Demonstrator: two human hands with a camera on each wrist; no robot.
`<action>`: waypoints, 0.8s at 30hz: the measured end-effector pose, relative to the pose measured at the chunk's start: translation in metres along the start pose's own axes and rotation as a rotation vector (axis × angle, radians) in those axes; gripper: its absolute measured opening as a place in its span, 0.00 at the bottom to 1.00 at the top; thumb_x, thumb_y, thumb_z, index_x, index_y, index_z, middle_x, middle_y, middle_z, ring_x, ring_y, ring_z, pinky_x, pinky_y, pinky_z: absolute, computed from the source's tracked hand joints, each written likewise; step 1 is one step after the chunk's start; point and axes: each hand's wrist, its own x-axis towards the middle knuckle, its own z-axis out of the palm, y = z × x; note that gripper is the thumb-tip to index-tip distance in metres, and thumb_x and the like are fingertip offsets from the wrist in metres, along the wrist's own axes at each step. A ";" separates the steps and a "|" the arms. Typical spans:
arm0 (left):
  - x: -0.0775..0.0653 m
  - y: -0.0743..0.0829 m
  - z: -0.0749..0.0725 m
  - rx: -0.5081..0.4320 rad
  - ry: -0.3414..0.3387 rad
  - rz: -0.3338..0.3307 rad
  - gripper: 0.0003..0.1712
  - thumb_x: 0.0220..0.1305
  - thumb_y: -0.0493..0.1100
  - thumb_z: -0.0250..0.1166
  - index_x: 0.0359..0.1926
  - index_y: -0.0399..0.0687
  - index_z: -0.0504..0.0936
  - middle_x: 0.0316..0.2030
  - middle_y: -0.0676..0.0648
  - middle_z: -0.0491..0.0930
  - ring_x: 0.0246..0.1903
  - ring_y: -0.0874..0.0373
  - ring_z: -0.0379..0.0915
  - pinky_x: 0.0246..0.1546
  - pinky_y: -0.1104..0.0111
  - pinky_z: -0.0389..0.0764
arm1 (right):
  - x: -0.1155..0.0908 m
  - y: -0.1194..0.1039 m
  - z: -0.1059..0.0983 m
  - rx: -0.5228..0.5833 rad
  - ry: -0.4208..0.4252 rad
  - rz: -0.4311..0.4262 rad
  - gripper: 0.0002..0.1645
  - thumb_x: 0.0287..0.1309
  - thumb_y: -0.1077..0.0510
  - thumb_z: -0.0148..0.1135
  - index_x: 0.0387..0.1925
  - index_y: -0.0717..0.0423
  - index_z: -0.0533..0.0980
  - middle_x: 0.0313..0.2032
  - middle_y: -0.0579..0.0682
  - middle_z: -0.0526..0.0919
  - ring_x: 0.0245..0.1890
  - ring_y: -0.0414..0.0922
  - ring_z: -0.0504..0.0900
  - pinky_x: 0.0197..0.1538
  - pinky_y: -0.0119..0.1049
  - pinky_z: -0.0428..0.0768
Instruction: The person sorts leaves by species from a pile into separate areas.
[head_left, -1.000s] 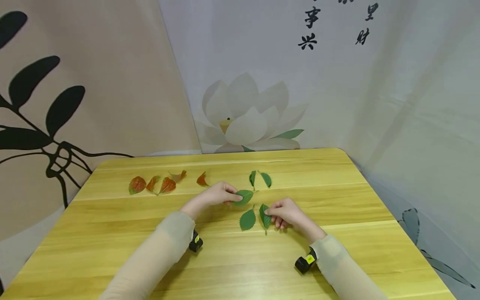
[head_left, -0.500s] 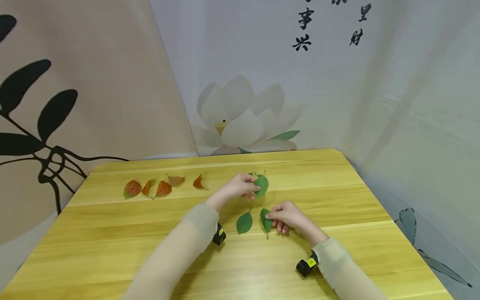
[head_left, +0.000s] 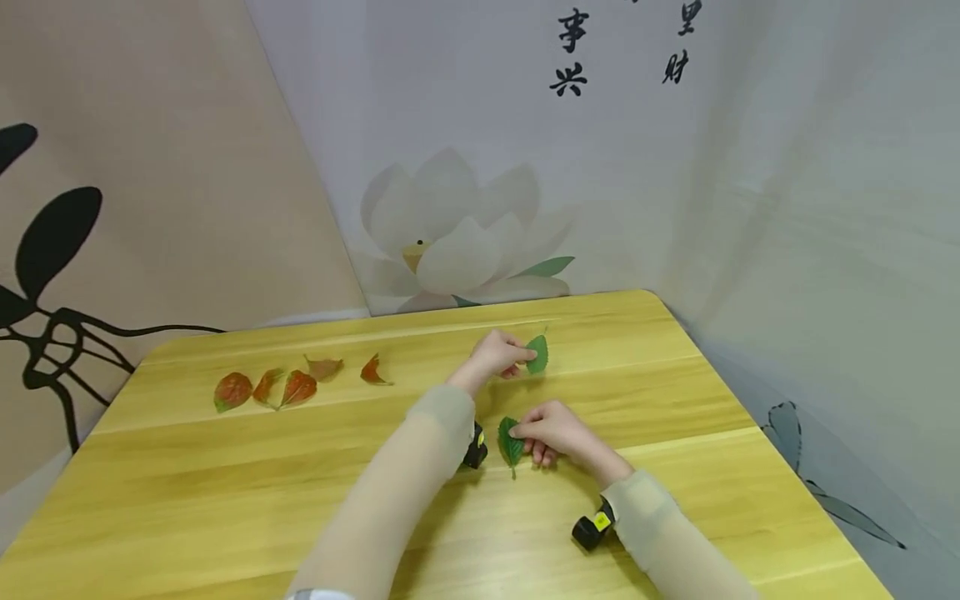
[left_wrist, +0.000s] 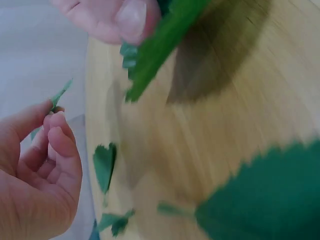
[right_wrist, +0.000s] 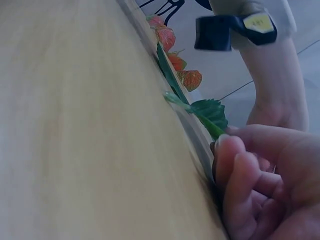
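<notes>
My left hand [head_left: 498,353] pinches a green leaf [head_left: 537,354] near the far side of the table, thumb against the leaf. Closer in, my right hand [head_left: 558,432] holds another toothed green leaf [head_left: 509,442] between thumb and fingers, its stem pointing toward me. In the left wrist view, two smaller green leaves [left_wrist: 104,167] lie on the table past the left hand, and a large green leaf [left_wrist: 270,200] fills the lower right. My left hand and arm hide these leaves in the head view.
Several red-orange leaves [head_left: 298,387] lie in a row at the far left of the wooden table [head_left: 187,500]. One curled red leaf [head_left: 372,369] sits apart to their right. A printed curtain [head_left: 465,125] hangs behind the table.
My left hand has carried its green leaf right and away from me. My right hand has kept its leaf in about the same place. The head view has swung right.
</notes>
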 end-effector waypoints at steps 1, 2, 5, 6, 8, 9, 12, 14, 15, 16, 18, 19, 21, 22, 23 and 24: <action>0.001 0.000 0.002 -0.008 0.008 -0.007 0.11 0.62 0.44 0.69 0.33 0.38 0.84 0.31 0.41 0.83 0.30 0.47 0.82 0.40 0.54 0.82 | 0.000 0.000 0.001 0.002 -0.005 -0.005 0.12 0.58 0.58 0.66 0.24 0.63 0.80 0.15 0.51 0.77 0.09 0.39 0.73 0.14 0.29 0.73; 0.002 0.000 0.004 -0.010 0.016 -0.014 0.12 0.62 0.43 0.69 0.32 0.37 0.85 0.30 0.41 0.83 0.29 0.48 0.81 0.40 0.54 0.82 | 0.000 0.000 0.001 0.005 -0.012 -0.008 0.12 0.58 0.58 0.66 0.24 0.63 0.80 0.15 0.51 0.77 0.09 0.39 0.73 0.14 0.29 0.73; 0.006 -0.002 0.008 -0.009 0.038 -0.043 0.13 0.62 0.43 0.69 0.29 0.35 0.85 0.26 0.41 0.83 0.24 0.52 0.80 0.37 0.57 0.83 | -0.001 0.001 0.000 0.006 -0.034 -0.010 0.11 0.58 0.59 0.66 0.24 0.63 0.80 0.15 0.51 0.77 0.09 0.39 0.73 0.14 0.29 0.73; 0.008 -0.003 0.009 -0.011 0.044 -0.055 0.12 0.62 0.43 0.69 0.29 0.36 0.85 0.25 0.41 0.83 0.23 0.53 0.80 0.35 0.58 0.83 | -0.001 0.001 -0.002 0.000 -0.040 -0.010 0.11 0.58 0.60 0.66 0.24 0.63 0.80 0.15 0.51 0.77 0.09 0.38 0.73 0.14 0.29 0.73; 0.013 -0.004 0.011 -0.023 0.056 -0.077 0.12 0.62 0.43 0.69 0.29 0.36 0.85 0.24 0.41 0.83 0.20 0.55 0.79 0.32 0.60 0.83 | -0.002 0.001 -0.005 -0.008 -0.051 -0.006 0.11 0.58 0.60 0.65 0.24 0.64 0.80 0.15 0.51 0.78 0.08 0.38 0.73 0.13 0.28 0.72; 0.016 -0.005 0.012 -0.033 0.062 -0.086 0.11 0.62 0.42 0.69 0.29 0.36 0.84 0.24 0.41 0.83 0.19 0.56 0.78 0.31 0.60 0.83 | -0.003 0.002 -0.008 -0.012 -0.054 -0.005 0.11 0.58 0.60 0.65 0.24 0.64 0.80 0.15 0.51 0.78 0.08 0.38 0.73 0.13 0.28 0.72; 0.022 -0.009 0.013 -0.064 0.085 -0.114 0.10 0.61 0.41 0.69 0.30 0.37 0.84 0.24 0.41 0.83 0.16 0.57 0.77 0.29 0.62 0.83 | -0.003 0.001 -0.012 -0.019 -0.081 0.002 0.10 0.58 0.60 0.65 0.26 0.64 0.81 0.15 0.51 0.78 0.08 0.38 0.73 0.13 0.28 0.72; 0.023 -0.010 0.014 -0.105 0.100 -0.129 0.09 0.61 0.40 0.70 0.31 0.36 0.84 0.25 0.41 0.84 0.16 0.57 0.77 0.29 0.62 0.83 | -0.002 0.001 -0.014 -0.019 -0.102 0.010 0.10 0.58 0.59 0.65 0.28 0.64 0.81 0.16 0.51 0.78 0.09 0.38 0.73 0.13 0.28 0.73; 0.023 -0.010 0.014 -0.130 0.105 -0.132 0.09 0.60 0.40 0.70 0.32 0.36 0.84 0.25 0.41 0.84 0.17 0.56 0.78 0.29 0.61 0.84 | -0.003 0.001 -0.016 -0.020 -0.108 0.016 0.10 0.58 0.59 0.65 0.28 0.64 0.82 0.16 0.51 0.78 0.09 0.38 0.73 0.14 0.28 0.73; 0.023 -0.010 0.015 -0.160 0.108 -0.134 0.08 0.60 0.39 0.70 0.34 0.35 0.84 0.25 0.40 0.84 0.18 0.56 0.78 0.30 0.61 0.84 | -0.003 0.001 -0.017 -0.019 -0.109 0.024 0.10 0.58 0.59 0.65 0.28 0.64 0.82 0.16 0.51 0.78 0.09 0.38 0.73 0.14 0.28 0.73; 0.021 -0.010 0.018 -0.216 0.108 -0.125 0.09 0.60 0.38 0.70 0.38 0.35 0.83 0.26 0.40 0.84 0.20 0.54 0.80 0.31 0.61 0.84 | -0.003 0.002 -0.021 -0.022 -0.099 0.036 0.10 0.58 0.59 0.65 0.28 0.64 0.81 0.16 0.50 0.78 0.09 0.38 0.73 0.14 0.28 0.72; 0.020 -0.009 0.019 -0.243 0.104 -0.119 0.10 0.60 0.37 0.69 0.39 0.34 0.82 0.27 0.40 0.84 0.21 0.54 0.81 0.32 0.61 0.84 | -0.003 0.002 -0.022 -0.022 -0.090 0.044 0.10 0.58 0.59 0.65 0.28 0.64 0.81 0.15 0.50 0.78 0.09 0.38 0.73 0.13 0.28 0.72; 0.019 -0.008 0.022 -0.264 0.095 -0.100 0.10 0.61 0.37 0.69 0.40 0.33 0.82 0.27 0.40 0.84 0.23 0.53 0.82 0.32 0.62 0.84 | -0.003 0.003 -0.026 -0.027 -0.070 0.056 0.10 0.58 0.59 0.65 0.27 0.64 0.81 0.15 0.50 0.78 0.09 0.38 0.73 0.13 0.28 0.72; 0.019 -0.008 0.023 -0.270 0.095 -0.094 0.10 0.61 0.37 0.69 0.40 0.33 0.82 0.27 0.40 0.84 0.24 0.52 0.82 0.32 0.62 0.84 | -0.003 0.003 -0.026 -0.030 -0.063 0.057 0.10 0.57 0.59 0.66 0.27 0.63 0.81 0.15 0.50 0.78 0.09 0.38 0.73 0.13 0.28 0.72; 0.018 -0.008 0.023 -0.267 0.095 -0.088 0.10 0.61 0.37 0.69 0.39 0.32 0.83 0.27 0.40 0.84 0.24 0.52 0.82 0.32 0.62 0.84 | -0.003 0.003 -0.027 -0.036 -0.061 0.056 0.10 0.58 0.58 0.66 0.27 0.63 0.81 0.15 0.50 0.78 0.09 0.38 0.73 0.14 0.28 0.73; 0.018 -0.008 0.024 -0.261 0.097 -0.085 0.09 0.61 0.37 0.69 0.37 0.31 0.83 0.27 0.40 0.84 0.25 0.52 0.83 0.32 0.62 0.84 | -0.003 0.003 -0.027 -0.037 -0.061 0.058 0.11 0.58 0.58 0.66 0.27 0.63 0.81 0.16 0.50 0.78 0.09 0.38 0.73 0.14 0.29 0.73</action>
